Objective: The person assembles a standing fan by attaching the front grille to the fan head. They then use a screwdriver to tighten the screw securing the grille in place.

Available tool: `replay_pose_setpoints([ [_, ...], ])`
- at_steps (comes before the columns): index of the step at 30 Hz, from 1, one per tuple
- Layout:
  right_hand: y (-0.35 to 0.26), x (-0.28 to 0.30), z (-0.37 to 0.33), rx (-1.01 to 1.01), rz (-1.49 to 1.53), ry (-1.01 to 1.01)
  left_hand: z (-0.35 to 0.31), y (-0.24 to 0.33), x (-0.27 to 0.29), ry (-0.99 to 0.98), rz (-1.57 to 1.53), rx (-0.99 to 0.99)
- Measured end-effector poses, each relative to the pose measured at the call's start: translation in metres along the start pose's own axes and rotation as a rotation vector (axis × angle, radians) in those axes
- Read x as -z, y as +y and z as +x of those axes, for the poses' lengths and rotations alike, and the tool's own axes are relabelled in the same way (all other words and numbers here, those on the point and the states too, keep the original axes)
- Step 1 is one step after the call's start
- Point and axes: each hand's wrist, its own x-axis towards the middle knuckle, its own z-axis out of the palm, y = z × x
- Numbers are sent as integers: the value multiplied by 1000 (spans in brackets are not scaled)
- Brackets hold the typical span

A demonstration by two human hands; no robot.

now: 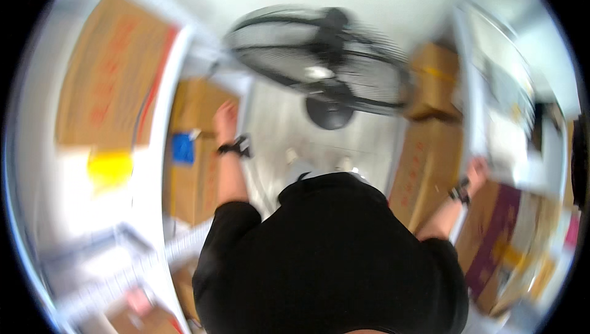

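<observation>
My left hand (226, 119) hangs in front of a brown cardboard box (203, 103) on the left, with a dark band on its wrist. Its fingers are smeared by motion, and nothing can be made out in them. My right hand (477, 171) is out to the right, by the pale edge of a shelf (470, 97) and close to a brown box with a purple stripe (491, 229). It also wears a dark wristband, and its blurred fingers hide whether it touches the edge.
A large black standing fan (329, 39) with a round base (330, 111) stands ahead on the pale floor (270, 112). Cardboard boxes (424, 168) line the right side. A large carton (117, 69) and a yellow item (109, 169) rest on the left shelf.
</observation>
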Motion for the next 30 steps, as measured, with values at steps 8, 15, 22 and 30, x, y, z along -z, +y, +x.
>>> replay_pose_setpoints([
  [8, -9, 81, -35, -139, -185, 73, -18, 34, 41, 286, 134, 60],
  [15, -62, 54, -30, -117, -572, 300, 9, 42, 185, 491, 287, 99],
  [22, -114, -29, -74, -515, 509, -378, 28, -17, 334, 732, 1033, 152],
  [30, -149, -171, -202, -888, 385, -1343, 58, -83, 381, 1007, 875, 239],
])
